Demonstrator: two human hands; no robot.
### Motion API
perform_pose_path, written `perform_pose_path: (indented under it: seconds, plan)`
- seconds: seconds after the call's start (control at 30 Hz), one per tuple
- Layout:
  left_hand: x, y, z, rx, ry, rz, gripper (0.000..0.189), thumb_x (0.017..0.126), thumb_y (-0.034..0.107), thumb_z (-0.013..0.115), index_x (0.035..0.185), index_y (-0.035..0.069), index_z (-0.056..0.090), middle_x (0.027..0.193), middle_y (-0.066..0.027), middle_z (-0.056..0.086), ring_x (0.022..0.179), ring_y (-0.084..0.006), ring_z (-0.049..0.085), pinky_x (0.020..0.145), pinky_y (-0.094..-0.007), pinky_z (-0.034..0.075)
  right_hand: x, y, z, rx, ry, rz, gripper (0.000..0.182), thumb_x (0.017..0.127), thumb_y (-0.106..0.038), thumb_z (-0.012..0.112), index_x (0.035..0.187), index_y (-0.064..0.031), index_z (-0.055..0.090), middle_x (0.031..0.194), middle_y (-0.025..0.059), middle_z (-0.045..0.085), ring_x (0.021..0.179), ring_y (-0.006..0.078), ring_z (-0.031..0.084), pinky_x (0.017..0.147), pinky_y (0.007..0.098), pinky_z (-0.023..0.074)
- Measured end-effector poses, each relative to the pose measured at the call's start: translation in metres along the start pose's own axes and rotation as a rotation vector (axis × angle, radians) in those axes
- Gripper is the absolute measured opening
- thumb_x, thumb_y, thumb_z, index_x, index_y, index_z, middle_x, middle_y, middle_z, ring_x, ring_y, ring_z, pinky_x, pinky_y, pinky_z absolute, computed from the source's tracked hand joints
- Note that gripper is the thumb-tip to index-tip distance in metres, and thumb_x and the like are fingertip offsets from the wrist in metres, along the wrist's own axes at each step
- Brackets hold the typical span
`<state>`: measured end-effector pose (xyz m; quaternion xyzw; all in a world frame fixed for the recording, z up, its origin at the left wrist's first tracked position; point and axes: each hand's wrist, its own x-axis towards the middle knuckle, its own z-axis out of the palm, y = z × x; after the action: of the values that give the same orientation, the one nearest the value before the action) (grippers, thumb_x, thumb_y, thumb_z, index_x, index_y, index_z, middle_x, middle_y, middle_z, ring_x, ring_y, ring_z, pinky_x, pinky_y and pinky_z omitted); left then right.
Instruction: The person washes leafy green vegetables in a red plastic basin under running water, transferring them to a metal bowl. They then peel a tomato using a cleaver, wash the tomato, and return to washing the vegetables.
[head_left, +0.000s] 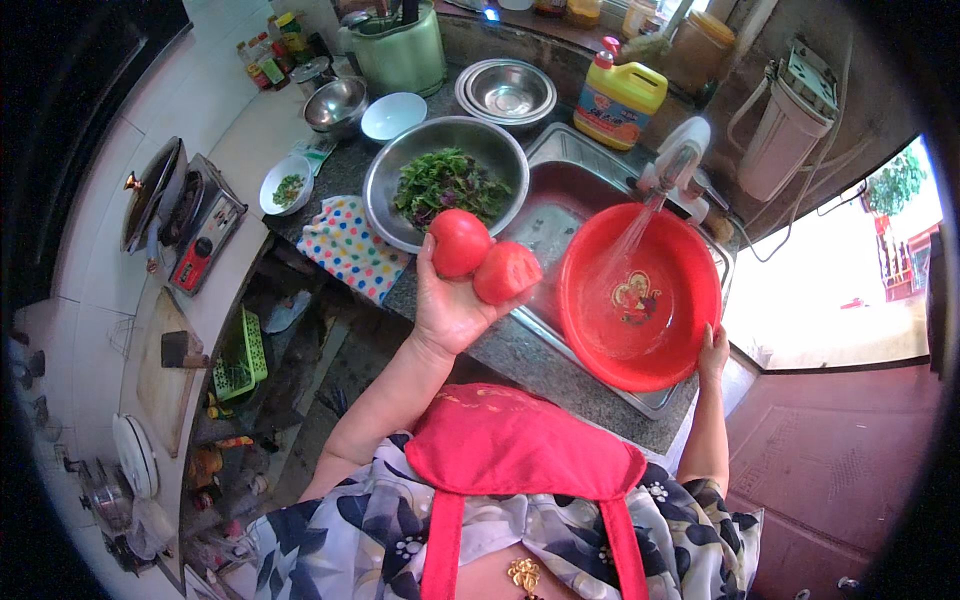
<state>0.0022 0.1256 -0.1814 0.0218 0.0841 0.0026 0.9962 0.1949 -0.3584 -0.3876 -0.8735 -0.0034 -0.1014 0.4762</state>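
Note:
Two red tomatoes, one whole (459, 243) and one with a cut or broken side (507, 273), rest in my left hand (450, 315), raised in front of the steel bowl. My right hand (713, 351) grips the near right rim of a red plastic basin (679, 300), tilted over the stainless steel sink (546, 217). Water runs from the faucet (681, 154) into the basin, which bears a printed picture on its bottom. Purple-green leafy vegetables (450, 184) fill the middle of the large steel bowl (379, 184) left of the sink.
Behind stand nested steel bowls (514, 90), a yellow detergent jug (619, 105), a white bowl (394, 116) and a green pot (397, 52). A dotted cloth (352, 247) hangs over the counter edge. Further left are a bowl of chopped greens (286, 187), a gas stove (206, 232) and a cleaver (176, 349) on a cutting board (161, 390).

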Motion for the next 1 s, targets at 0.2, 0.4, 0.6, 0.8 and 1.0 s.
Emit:
perform_pose_path:
  seconds: [0.2,0.4,0.6,0.8,1.0]
  plan:
    - [-0.006,0.004,-0.002,0.018,0.012,0.033,0.074,0.078,0.064,0.057,0.124,0.007,0.046,0.133,-0.0206,0.045,0.123,-0.0438,0.043,0.097,-0.0641,0.038,0.006,-0.066,0.007,-0.54,-0.076,0.114,0.035,0.092,-0.031,0.056,0.11,-0.0013,0.057,0.096,0.0191,0.065,0.089,0.033,0.063,0.08,0.041,0.0482]
    - [-0.007,0.002,-0.003,0.055,0.002,0.046,0.073,0.078,0.064,0.056,0.125,0.009,0.046,0.135,-0.0205,0.044,0.123,-0.0449,0.042,0.096,-0.0638,0.039,0.011,-0.072,0.016,-0.794,-0.045,0.029,0.035,0.087,-0.031,0.06,0.111,-0.0066,0.056,0.11,0.0177,0.054,0.106,0.0379,0.051,0.088,0.0438,0.0448]
    - [-0.005,-0.008,-0.004,0.113,0.047,0.077,0.077,0.078,0.066,0.056,0.13,0.012,0.041,0.135,-0.0197,0.042,0.124,-0.0439,0.042,0.094,-0.063,0.04,0.009,-0.056,0.01,-0.732,-0.008,-0.063,0.041,0.085,-0.028,0.062,0.118,-0.0051,0.054,0.11,0.0197,0.053,0.107,0.0373,0.051,0.091,0.0446,0.0425]
    - [-0.002,-0.01,-0.008,0.084,0.022,0.068,0.076,0.077,0.064,0.058,0.129,0.011,0.042,0.134,-0.0205,0.044,0.124,-0.0447,0.042,0.098,-0.0629,0.038,0.008,-0.056,0.015,-0.83,-0.022,-0.051,0.049,0.083,-0.032,0.064,0.124,-0.0076,0.052,0.12,0.0176,0.051,0.115,0.0365,0.046,0.095,0.0473,0.0397]
    - [-0.004,-0.011,-0.007,0.046,0.017,0.085,0.078,0.078,0.065,0.056,0.129,0.009,0.041,0.135,-0.0208,0.043,0.122,-0.0426,0.044,0.097,-0.0631,0.038,0.012,-0.056,0.024,-0.896,-0.081,0.087,0.061,0.083,-0.042,0.063,0.132,-0.0089,0.046,0.139,0.0158,0.038,0.129,0.0352,0.033,0.098,0.0559,0.0358]
